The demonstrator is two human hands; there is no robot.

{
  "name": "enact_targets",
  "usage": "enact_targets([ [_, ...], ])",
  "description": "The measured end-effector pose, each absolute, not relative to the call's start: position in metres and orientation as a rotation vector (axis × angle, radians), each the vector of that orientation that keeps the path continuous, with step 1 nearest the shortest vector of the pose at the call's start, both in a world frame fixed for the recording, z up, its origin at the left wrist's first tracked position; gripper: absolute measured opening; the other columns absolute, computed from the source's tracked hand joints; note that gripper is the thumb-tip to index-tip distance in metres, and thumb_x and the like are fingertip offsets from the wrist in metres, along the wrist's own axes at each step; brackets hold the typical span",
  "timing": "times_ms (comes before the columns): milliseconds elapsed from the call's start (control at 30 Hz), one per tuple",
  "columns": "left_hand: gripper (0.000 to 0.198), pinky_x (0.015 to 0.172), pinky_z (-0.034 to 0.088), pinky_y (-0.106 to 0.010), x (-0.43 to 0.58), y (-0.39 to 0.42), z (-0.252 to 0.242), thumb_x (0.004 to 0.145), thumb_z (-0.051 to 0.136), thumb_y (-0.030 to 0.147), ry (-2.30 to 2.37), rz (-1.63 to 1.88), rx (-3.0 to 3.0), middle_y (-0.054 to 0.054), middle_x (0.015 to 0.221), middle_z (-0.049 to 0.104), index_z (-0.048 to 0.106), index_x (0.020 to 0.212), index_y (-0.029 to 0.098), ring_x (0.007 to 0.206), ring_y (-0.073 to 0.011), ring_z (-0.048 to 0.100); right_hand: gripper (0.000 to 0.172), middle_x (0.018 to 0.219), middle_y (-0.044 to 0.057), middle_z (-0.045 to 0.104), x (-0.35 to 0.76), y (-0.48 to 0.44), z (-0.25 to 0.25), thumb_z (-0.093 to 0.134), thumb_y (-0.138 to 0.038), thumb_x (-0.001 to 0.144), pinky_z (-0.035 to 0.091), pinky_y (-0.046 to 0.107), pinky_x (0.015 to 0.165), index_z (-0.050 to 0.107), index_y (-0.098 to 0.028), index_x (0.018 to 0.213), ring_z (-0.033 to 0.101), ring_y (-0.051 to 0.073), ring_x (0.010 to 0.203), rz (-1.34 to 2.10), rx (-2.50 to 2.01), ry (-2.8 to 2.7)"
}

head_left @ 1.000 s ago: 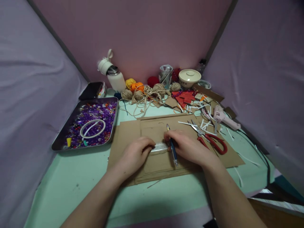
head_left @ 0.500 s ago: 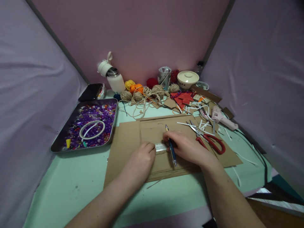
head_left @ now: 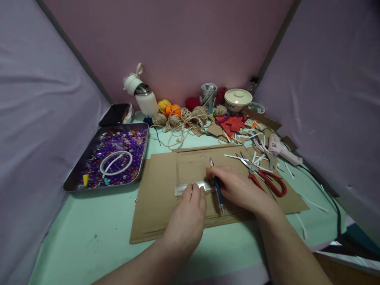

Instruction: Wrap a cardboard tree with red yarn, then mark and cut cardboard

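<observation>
The left hand (head_left: 188,215) is set with its fingers close together and their tips down on a clear ruler (head_left: 180,190); whether the thumb pinches the ruler's near edge cannot be told. The right hand (head_left: 237,186) is curled, with a blue pen (head_left: 218,188) held slantwise in its fingers. Its fingertips are at the ruler's right end; whether they also grip the ruler cannot be seen.

The ruler lies crosswise on a cardboard sheet (head_left: 154,190), beneath the left fingertips and extending to the right fingertips. Pencil-like lines are visible on the cardboard beyond both hands.

Red-handled scissors (head_left: 271,182) lie just right of the right hand, blades directed away from the person. A pale glue gun (head_left: 283,151) lies farther to the right, beyond the scissors. A metal tray (head_left: 102,189) of purple beads (head_left: 127,142) is located left of and beyond the left hand; a white hoop (head_left: 131,161) rests on the beads. Well beyond both hands stand a white bottle (head_left: 147,103), twine balls (head_left: 199,114) and a lidded bowl (head_left: 237,99).
</observation>
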State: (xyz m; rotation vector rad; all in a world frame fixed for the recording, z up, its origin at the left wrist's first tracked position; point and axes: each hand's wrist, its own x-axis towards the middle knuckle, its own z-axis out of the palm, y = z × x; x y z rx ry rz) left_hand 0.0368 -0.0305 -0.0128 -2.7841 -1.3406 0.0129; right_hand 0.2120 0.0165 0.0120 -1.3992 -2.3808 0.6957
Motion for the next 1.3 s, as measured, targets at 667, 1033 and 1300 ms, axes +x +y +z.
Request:
enact_targets([
  [667, 0.055, 0.088, 0.044, -0.044, 0.043, -0.033, -0.012, 0.084, 0.053, 0.040, -1.401, 0.147, -2.714, -0.023, 0.121, 0.054, 0.051, 0.125, 0.002, 0.113, -0.0337, 0.047, 0.023, 0.093, 0.005, 0.062, 0.215, 0.014, 0.013, 0.050, -0.006, 0.079, 0.039, 0.026, 0.074, 0.055, -0.020, 0.097, 0.054, 0.018, 0.088, 0.725, -1.382, -2.353],
  [1033, 0.056, 0.088, 0.043, -0.037, 0.044, -0.033, -0.007, 0.082, 0.055, 0.045, -1.369, 0.140, -2.663, -0.016, 0.110, 0.059, 0.056, 0.120, 0.003, 0.101, -0.0288, 0.050, 0.025, 0.107, 0.006, 0.063, 0.215, 0.021, 0.007, 0.044, -0.028, 0.091, 0.043, 0.032, 0.085, 0.056, -0.022, 0.112, 0.057, 0.020, 0.097, 0.585, -1.188, -1.988],
  [1300, 0.050, 0.080, 0.044, -0.037, 0.044, -0.034, -0.003, 0.080, 0.058, 0.045, -1.358, 0.098, -2.644, -0.014, 0.098, 0.061, 0.062, 0.110, 0.005, 0.093, -0.0275, 0.053, 0.011, 0.082, 0.000, 0.058, 0.188, 0.019, -0.003, 0.048, -0.026, 0.084, 0.044, 0.026, 0.065, 0.054, -0.021, 0.093, 0.054, 0.015, 0.070, 0.831, -1.301, -1.561],
])
